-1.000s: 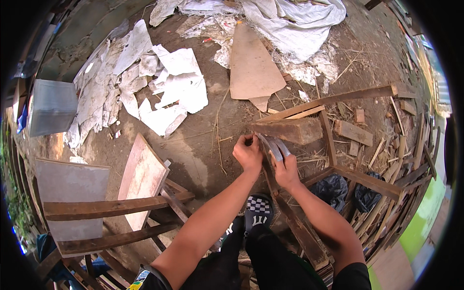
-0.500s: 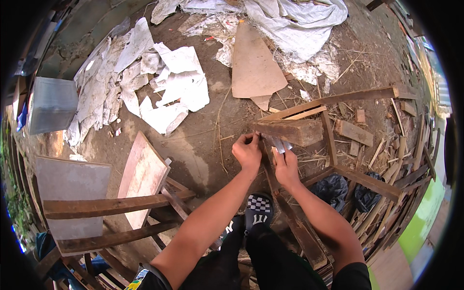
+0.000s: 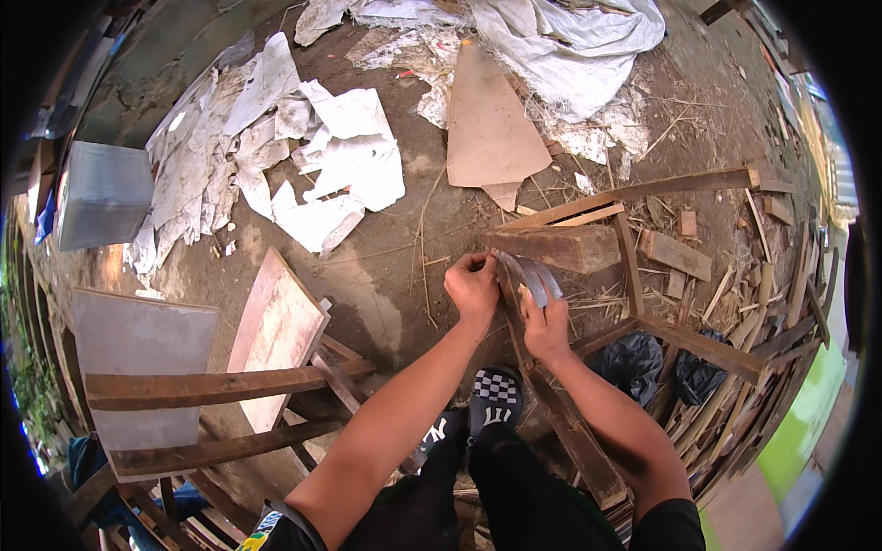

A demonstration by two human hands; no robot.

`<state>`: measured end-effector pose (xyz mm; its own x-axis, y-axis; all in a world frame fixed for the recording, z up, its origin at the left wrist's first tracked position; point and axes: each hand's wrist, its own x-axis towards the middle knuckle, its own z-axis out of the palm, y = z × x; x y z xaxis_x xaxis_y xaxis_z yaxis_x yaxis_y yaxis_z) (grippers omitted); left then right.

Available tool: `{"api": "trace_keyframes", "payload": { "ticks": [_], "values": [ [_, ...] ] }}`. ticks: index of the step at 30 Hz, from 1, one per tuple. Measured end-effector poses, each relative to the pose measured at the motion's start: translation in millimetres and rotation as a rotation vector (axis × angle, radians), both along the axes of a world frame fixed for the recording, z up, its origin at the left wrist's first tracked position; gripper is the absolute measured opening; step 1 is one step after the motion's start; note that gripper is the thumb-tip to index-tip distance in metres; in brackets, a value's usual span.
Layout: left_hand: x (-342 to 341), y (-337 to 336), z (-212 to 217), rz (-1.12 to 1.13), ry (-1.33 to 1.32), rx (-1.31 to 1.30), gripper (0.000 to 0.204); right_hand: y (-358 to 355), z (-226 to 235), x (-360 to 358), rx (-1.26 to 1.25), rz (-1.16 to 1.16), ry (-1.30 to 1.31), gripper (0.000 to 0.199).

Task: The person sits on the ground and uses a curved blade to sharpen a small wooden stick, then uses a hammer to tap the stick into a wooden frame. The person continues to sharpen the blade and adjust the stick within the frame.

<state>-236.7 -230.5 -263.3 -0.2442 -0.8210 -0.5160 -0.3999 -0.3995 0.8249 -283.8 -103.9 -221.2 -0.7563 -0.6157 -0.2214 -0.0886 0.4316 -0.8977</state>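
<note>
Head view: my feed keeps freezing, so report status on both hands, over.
Left hand pinched at narrow timber, contents hidden. Right hand gripping blurred grey metal tool. Thick timber close beyond both hands.

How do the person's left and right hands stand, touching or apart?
Apart: the head view shows a dark wooden bar through the gap between the left hand and right hand.

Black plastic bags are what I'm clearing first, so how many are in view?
2 visible. One black bag lies just right of the right forearm; another black bag is farther right, partly behind a wooden beam. More may be hidden.
</note>
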Motion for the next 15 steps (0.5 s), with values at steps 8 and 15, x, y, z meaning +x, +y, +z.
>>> {"api": "trace_keyframes", "payload": {
  "ticks": [8, 15],
  "values": [
    [4, -5, -1, 0.015, 0.072, 0.057, 0.018, -5, 8, 5, -0.038, 0.005, 0.022, 0.023],
    [2, -4, 0, 0.0, 0.083, 0.088, 0.018, 0, 4, 11, -0.019, -0.051, -0.042, 0.025]
  ]
}}
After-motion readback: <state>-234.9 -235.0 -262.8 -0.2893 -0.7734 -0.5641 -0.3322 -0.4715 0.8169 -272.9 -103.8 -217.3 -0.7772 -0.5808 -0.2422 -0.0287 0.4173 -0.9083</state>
